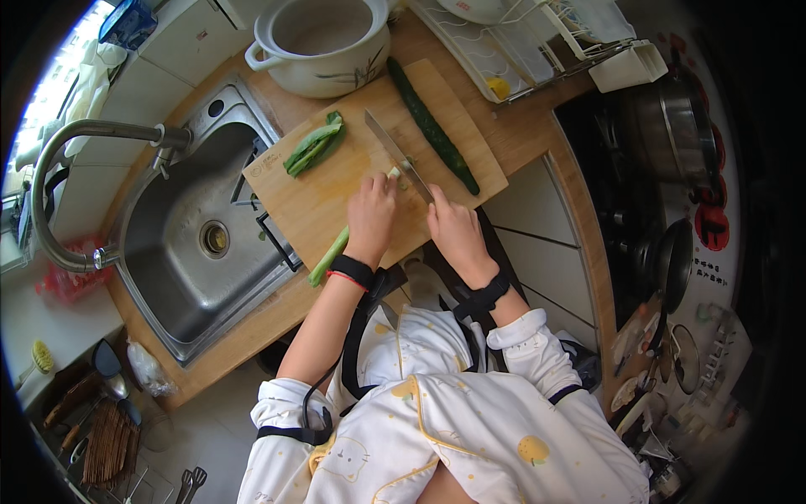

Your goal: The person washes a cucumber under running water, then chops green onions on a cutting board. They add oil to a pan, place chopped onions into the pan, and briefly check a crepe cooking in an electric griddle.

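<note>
On a wooden cutting board [296, 198], my left hand [373, 214] is closed around a long pale green vegetable stalk [330, 255]. The stalk's near end sticks out past the board's edge, below my wrist. My right hand [458, 233] grips the handle of a kitchen knife [391, 150]. Its blade stands at the stalk's far end, just ahead of my left fingertips. A few small cut pieces [403, 186] lie beside the blade. To the right rests a whole dark green cucumber [434, 129]. A bundle of green leaves [315, 145] lies at the board's upper left.
A steel sink [173, 271] with a curved faucet [47, 170] is on the left; the board overlaps its rim. Behind the board stands a white lidless pot [327, 72]. A dish rack [485, 57] is at upper right, a stove [630, 233] with cookware at far right.
</note>
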Demonstrator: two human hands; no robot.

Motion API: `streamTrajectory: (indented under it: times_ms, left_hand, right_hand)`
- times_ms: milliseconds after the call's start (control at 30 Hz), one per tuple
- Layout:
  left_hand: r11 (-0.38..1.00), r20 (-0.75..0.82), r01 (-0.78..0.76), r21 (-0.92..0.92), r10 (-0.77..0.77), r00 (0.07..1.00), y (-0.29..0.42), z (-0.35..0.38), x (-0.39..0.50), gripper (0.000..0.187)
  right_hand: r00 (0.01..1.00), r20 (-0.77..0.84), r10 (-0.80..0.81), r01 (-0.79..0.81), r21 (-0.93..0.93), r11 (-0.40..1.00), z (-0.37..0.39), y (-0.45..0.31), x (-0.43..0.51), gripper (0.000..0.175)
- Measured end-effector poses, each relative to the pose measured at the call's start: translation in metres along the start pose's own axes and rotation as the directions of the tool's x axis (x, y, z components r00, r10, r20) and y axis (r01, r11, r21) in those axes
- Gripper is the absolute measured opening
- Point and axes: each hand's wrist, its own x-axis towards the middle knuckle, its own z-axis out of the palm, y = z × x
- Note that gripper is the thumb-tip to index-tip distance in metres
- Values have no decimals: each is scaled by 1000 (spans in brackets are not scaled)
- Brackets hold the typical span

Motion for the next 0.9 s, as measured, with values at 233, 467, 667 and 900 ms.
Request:
streamTrajectory:
  times_ms: [233,467,667,900]
  left_hand:
    - [986,122,72,-151,-53,991,-6,-1,2,22]
    - [994,31,7,-114,-4,1000,-6,-5,-4,28]
    - [988,72,69,-140,-59,996,-7,-4,-7,31]
    - [974,111,104,-199,-83,990,-9,-4,-2,27]
  right_hand:
    - [998,56,9,-7,-22,1000,-8,-5,-15,29]
    - [999,14,37,-37,11,999,-6,-7,0,29]
    - [994,110,17,-15,-22,1000,-17,-5,-15,31]
    - [1000,-17,2,-1,58,998,-3,-4,8,28]
